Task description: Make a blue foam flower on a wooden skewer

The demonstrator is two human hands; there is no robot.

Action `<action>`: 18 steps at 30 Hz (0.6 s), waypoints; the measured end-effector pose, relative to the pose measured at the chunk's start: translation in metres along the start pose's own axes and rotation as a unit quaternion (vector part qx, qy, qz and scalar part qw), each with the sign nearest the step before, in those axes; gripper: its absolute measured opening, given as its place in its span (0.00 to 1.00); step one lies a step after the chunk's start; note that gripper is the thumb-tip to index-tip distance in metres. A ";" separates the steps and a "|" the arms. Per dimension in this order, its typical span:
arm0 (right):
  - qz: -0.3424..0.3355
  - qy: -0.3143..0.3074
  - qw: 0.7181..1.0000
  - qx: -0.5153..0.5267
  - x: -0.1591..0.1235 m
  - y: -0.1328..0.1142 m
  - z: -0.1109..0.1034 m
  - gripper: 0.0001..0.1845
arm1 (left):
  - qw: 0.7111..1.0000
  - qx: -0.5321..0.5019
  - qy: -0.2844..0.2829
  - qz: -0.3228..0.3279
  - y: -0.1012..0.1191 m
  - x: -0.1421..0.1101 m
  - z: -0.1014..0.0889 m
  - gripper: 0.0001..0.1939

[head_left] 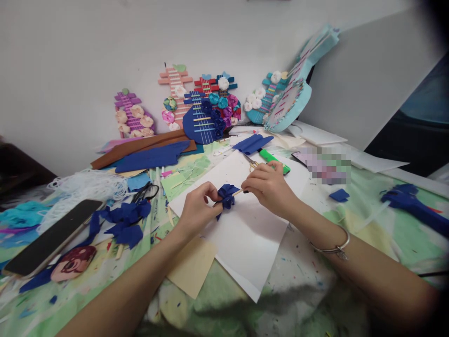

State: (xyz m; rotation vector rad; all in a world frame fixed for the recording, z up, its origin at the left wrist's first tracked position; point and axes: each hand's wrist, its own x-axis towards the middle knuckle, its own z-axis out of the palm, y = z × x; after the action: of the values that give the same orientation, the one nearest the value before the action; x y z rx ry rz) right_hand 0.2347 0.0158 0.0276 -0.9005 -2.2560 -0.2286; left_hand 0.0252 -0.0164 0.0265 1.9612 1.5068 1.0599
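Observation:
A dark blue crepe-paper flower (227,195) is pinched between the thumb and fingers of my left hand (200,206), above a white sheet of paper (256,243). My right hand (268,187) closes on a thin wooden stick (238,192), whose tip meets the flower's right side; whether it goes into the petals I cannot tell. Just beyond my right hand lie scissors (253,163), partly hidden, and a green marker-like tube (277,161). Folded blue crepe paper (252,143) rests at the far edge of the sheet.
Paper guitars with flowers, among them a blue one (199,119), lean on the wall. To the left are a black phone (52,238), white string (87,187) and blue paper scraps (128,222). A blue glue gun (417,206) lies at right, near a blue paper square (339,195).

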 end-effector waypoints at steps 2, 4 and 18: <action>0.004 0.001 1.000 -0.005 0.000 0.003 0.000 0.11 | 1.000 -0.003 -0.004 -0.008 0.000 0.001 0.000 0.07; 0.011 0.001 1.000 -0.010 0.000 0.005 -0.001 0.11 | 1.000 -0.009 -0.009 -0.019 -0.001 0.001 0.001 0.07; 0.146 0.049 0.984 0.093 0.003 0.039 -0.023 0.06 | 0.993 -0.103 -0.040 -0.045 -0.007 0.006 0.000 0.10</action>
State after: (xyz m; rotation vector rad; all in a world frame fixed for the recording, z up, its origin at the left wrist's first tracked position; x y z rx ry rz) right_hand 0.2711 0.0373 0.0441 -1.0778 -1.9874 0.0691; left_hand 0.0222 -0.0091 0.0231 1.7568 1.3726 1.0399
